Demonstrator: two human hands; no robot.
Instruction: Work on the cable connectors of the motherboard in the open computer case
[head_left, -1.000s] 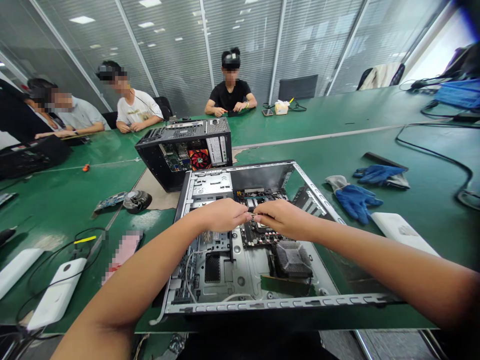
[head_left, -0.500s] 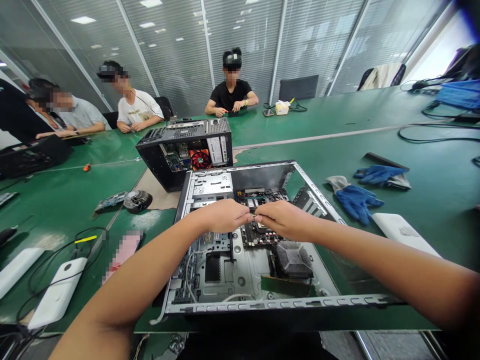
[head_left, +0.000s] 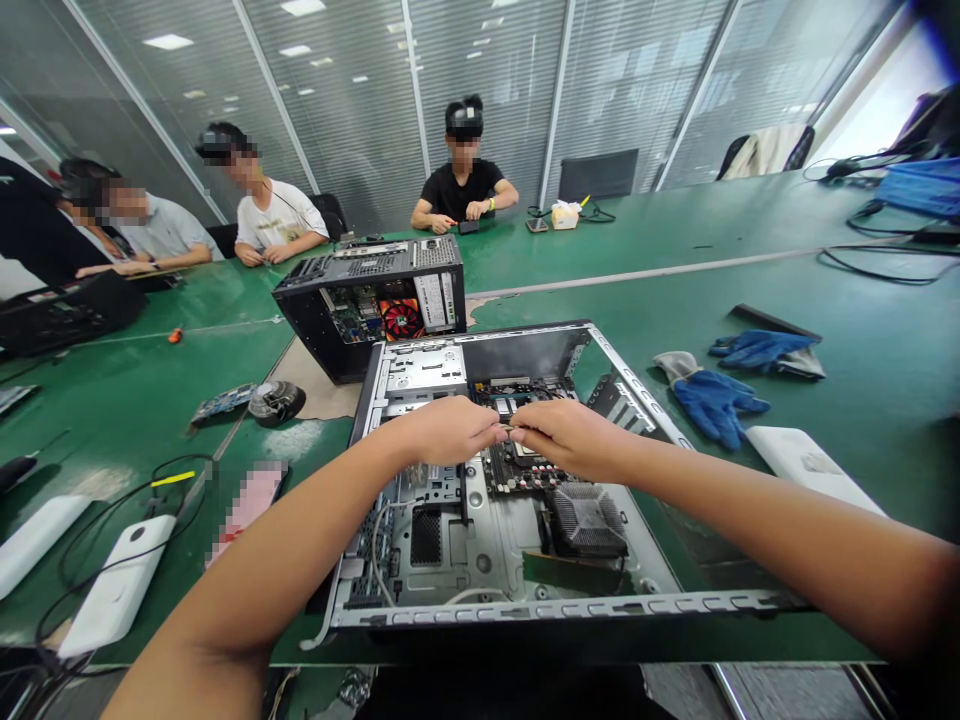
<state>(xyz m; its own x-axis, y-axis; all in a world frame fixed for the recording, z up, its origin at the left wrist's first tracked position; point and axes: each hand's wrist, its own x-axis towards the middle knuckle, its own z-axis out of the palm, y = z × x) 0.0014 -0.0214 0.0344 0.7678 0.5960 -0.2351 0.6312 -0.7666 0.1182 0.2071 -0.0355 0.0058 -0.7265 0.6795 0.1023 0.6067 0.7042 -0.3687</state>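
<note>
Hardly anything has shifted in the last second; the left hand (head_left: pixel 450 430) and right hand (head_left: pixel 570 437) remain fingertip to fingertip above the open computer case (head_left: pixel 525 603), fingers drawn narrow and pinching a small part (head_left: pixel 508 428) between them, too tiny and too covered to identify; the part hangs over the motherboard (head_left: pixel 517 472), which the hands partly hide; nearer, a finned grey heatsink (head_left: pixel 587 518) sits in the bare metal tray, whose near edge is a perforated steel rail; the case lies flat on a matte green table (head_left: pixel 862 430); to the right lie crumpled blue gloves (head_left: pixel 716 402); beyond stands a black tower (head_left: pixel 371 300) with a red fan; farther off, seated people and ribbed glass partitions under ceiling lights.
</note>
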